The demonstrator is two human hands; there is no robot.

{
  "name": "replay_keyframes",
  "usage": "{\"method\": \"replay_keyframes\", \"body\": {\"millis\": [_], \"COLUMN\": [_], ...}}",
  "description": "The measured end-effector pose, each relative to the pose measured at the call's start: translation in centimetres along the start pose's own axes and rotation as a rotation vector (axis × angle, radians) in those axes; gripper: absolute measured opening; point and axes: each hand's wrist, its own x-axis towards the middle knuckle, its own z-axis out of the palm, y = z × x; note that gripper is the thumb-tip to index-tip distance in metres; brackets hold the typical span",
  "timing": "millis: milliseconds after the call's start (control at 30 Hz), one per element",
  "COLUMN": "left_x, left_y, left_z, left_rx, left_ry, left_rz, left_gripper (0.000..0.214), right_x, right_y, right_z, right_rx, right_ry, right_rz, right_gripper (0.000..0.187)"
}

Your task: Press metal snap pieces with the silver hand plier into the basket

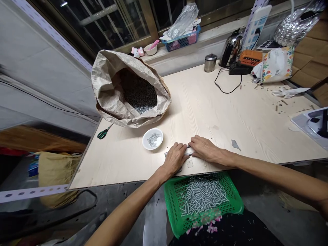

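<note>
left hand [175,158]: near the front edge of the desk [230,112], palm down, touching the right hand at the fingertips.
right hand [205,148]: just beside the left, palm down, forearm coming in from the right over the desk edge.
held thing: pale flat piece [189,150], small, lying on the desk between the two hands. Most of it is covered, so I can't say what it is.
left fingers [182,147]: curled down onto the left end of the piece. Can't tell whether they pinch it or only press on it.
right fingers [194,140]: bent over the right end. Same limit: grip not visible.
white bowl [152,138]: on the desk just left of the hands, apart from them, with a few small silvery metal pieces inside.
paper sack [107,82]: behind the bowl, mouth open and rolled back, full of small dark metal parts.
green basket [230,201]: below the desk edge on the person's lap, under the hands, with a layer of small silvery pins in it.
scissors [104,132]: green handles, at the desk's left edge by the sack.
far side: steel cup [210,62], kettle [232,48], and a black cord [228,89] looping on the desk, all well apart from the hands.
window ledge: blue basket [183,41] with a clear plastic bag on top.
</note>
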Motion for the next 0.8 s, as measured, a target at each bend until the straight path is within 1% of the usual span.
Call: {"method": "replay_keyframes", "body": {"millis": [33, 133, 200, 233, 333, 367, 400, 467, 567, 633, 700, 733, 800], "left_x": [0.0, -0.1, -0.5, -0.9, -2.4, -2.9, -3.3, -3.9, -4.1, -4.2, -4.6, -5.0, -5.7], "left_y": [0.2, 0.5, 0.6, 0.7, 1.1, 1.3, 1.6, 2.3, 3.1, 3.4, 3.3, 3.0, 2.1], "left_z": [0.2, 1.0, 1.5, 1.8, 2.7, 3.0, 3.3, 4.0, 4.5, 4.4, 3.7, 3.2, 2.1], "left_rx": [0.007, 0.033, 0.03, 0.02, -0.024, -0.035, -0.043, -0.054, -0.076, -0.089, -0.073, -0.045, 0.033], "left_ry": [0.015, 0.048, 0.089, 0.126, 0.24, 0.259, 0.265, 0.255, 0.253, 0.294, 0.389, 0.445, 0.517], "left_rz": [-0.022, -0.081, -0.092, -0.085, -0.03, -0.011, 0.001, 0.008, -0.014, -0.019, -0.073, -0.141, -0.34], "left_gripper": [0.017, 0.017, 0.015, 0.016, 0.022, 0.024, 0.025, 0.025, 0.023, 0.022, 0.02, 0.019, 0.017], "right_x": [0.2, 0.6, 0.8, 0.8, 1.0, 1.1, 1.4, 2.1, 3.1, 3.5, 3.6, 3.5, 3.4], "right_y": [0.0, 0.0, 0.3, 0.6, 1.8, 2.2, 2.4, 2.6, 2.4, 2.2, 2.2, 2.2, 2.3], "right_z": [0.5, 1.3, 1.0, 0.6, -0.5, -0.7, -0.8, -0.6, -0.1, 0.2, 0.4, 0.4, 0.5], "right_rx": [-0.011, -0.015, -0.006, 0.0, 0.002, -0.004, -0.014, -0.041, -0.089, -0.119, -0.151, -0.163, -0.174], "right_ry": [0.007, 0.003, 0.001, -0.002, -0.051, -0.067, -0.069, -0.021, 0.067, 0.08, 0.08, 0.08, 0.084], "right_rz": [-0.014, -0.022, -0.018, -0.025, -0.057, -0.054, -0.038, 0.013, 0.066, 0.06, 0.044, 0.036, 0.032], "right_gripper": [0.008, 0.014, 0.01, 0.012, 0.039, 0.039, 0.031, 0.011, 0.018, 0.019, 0.02, 0.02, 0.021]}}
